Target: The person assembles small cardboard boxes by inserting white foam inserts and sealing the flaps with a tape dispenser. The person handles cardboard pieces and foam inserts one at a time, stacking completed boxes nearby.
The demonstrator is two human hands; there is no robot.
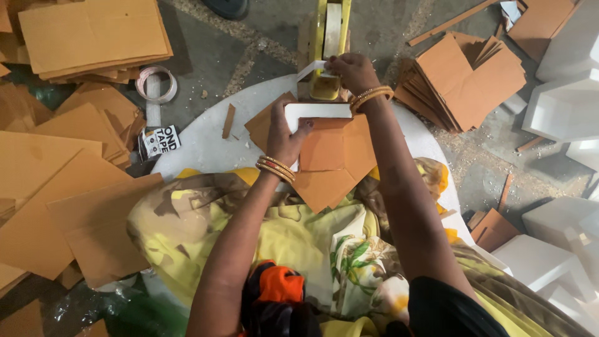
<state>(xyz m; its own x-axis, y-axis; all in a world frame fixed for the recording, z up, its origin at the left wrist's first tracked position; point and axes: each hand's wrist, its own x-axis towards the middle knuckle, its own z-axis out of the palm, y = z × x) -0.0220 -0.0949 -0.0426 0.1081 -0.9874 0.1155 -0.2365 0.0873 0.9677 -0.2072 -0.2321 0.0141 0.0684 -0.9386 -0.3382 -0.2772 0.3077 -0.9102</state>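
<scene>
Lap cloth (293,231) below; left hand (286,138) presses flat on the box (331,150) on the tabletop (199,146). Right hand (350,70), fingers pinched shut, draws tape (310,70) from the dispenser (326,37); best pulled taut and straight.

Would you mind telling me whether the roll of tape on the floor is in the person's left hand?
No, the roll of tape lies alone on the floor, while the left hand presses on the white block.

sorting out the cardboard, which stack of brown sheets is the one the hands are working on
The small stack on the white round board, pinned under the left hand. The stacks at top left and top right lie untouched on the floor.
</scene>
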